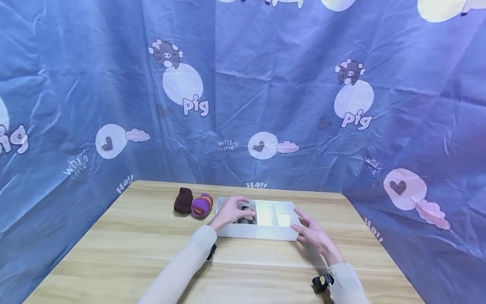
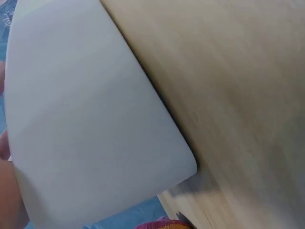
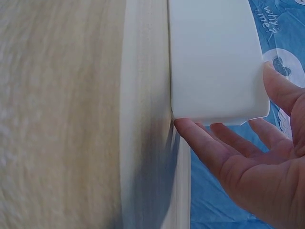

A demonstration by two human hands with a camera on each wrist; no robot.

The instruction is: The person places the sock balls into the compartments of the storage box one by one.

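Observation:
A white divided box sits on the table. My left hand reaches over its left end, thumb and fingers curled round a black-and-grey checkered balled sock in the left compartment; the hand covers part of the sock. In the left wrist view the box's long side wall hides most of that hand. My right hand holds the right end of the box. The right wrist view shows its thumb at the upper rim and its fingertips against the end wall.
Left of the box lie a dark brown balled sock and a purple-and-orange one, side by side. The wooden table ends at a blue printed curtain behind and at both sides. Each wrist carries a small black camera.

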